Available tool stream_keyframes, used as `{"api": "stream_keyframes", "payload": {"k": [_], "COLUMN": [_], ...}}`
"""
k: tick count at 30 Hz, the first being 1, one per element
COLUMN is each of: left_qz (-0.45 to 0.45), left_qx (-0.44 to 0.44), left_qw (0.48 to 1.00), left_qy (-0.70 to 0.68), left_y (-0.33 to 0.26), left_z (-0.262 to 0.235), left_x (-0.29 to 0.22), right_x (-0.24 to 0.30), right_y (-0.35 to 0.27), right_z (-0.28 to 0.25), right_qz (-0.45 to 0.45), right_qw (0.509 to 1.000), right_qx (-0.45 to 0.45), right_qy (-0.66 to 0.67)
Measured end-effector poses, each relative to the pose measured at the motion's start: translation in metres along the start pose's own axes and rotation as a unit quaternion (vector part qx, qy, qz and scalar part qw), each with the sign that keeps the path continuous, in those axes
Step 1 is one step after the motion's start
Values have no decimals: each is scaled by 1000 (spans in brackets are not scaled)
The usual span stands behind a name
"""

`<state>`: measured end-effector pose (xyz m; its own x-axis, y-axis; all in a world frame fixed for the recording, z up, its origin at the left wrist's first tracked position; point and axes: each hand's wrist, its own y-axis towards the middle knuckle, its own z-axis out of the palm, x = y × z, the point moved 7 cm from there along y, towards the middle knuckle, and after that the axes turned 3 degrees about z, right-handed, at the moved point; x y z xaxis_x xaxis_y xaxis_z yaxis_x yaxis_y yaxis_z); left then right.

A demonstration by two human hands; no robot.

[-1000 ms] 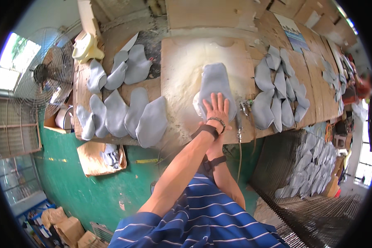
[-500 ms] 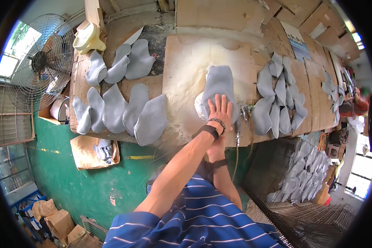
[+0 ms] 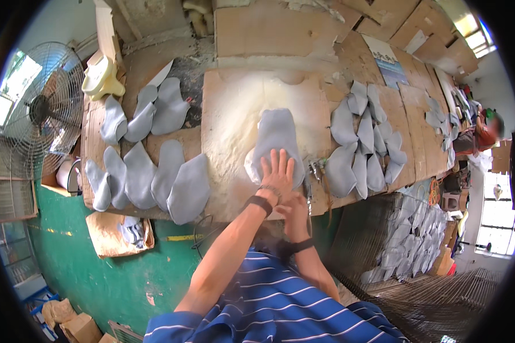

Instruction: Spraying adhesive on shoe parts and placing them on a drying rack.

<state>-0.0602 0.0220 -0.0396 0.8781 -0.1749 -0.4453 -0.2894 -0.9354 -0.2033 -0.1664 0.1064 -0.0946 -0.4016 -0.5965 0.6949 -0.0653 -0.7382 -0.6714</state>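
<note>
A rounded grey sheet piece [image 3: 276, 134], wider at its near end, lies on the cardboard sheet [image 3: 217, 108] coated with pale residue. Flat on its near end rests my left hand [image 3: 277, 176], fingers stretched out and apart. A whitish rounded edge [image 3: 249, 166] shows from under the piece on its left. Just below my left wrist is my right hand [image 3: 295, 214], close to the table's front edge, fingers loosely bent and apart with nothing seen in them. Right of the piece, a metal spray gun [image 3: 315, 170] hangs at the edge with a hose.
Grey pieces [image 3: 187, 188] lie in rows on the left; a cluster of them [image 3: 360, 137] overlaps on the right. A caged fan [image 3: 40, 108] stands far left. Below it is a paper bag [image 3: 117, 237] on the green floor. Wire racks [image 3: 412, 240] hold more pieces. Another person [image 3: 480, 134] is far right.
The view has shifted, so the table appears lower and further left. My right hand has come out from beneath my left wrist. My left hand stays on the grey piece.
</note>
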Motion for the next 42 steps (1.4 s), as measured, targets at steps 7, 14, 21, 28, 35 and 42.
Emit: {"api": "stream_keyframes", "payload": {"k": [7,14,21,28,35,42], "left_qz": [-3,-9,-10,-24,-18,-25], "left_qx": [21,9,158,35,-23,-5], "left_qw": [1000,1000,985,999,1000,1000], "left_qy": [-3,23,-64,-12,-3,5], "left_y": [3,2,3,1,2,2], "left_z": [9,6,37,14,-6,-1], "left_x": [0,0,7,1,-3,-2], "right_x": [165,187,131,174,175,176], "right_y": [89,161,42,125,159,174], "right_z": [40,146,147,161,187,183], "right_qz": [-322,-315,-285,-312,-445,-468], "right_qw": [800,771,611,722,620,590], "right_qx": [38,104,508,269,165,152], "right_qy": [-505,-543,-535,-556,-625,-640]}}
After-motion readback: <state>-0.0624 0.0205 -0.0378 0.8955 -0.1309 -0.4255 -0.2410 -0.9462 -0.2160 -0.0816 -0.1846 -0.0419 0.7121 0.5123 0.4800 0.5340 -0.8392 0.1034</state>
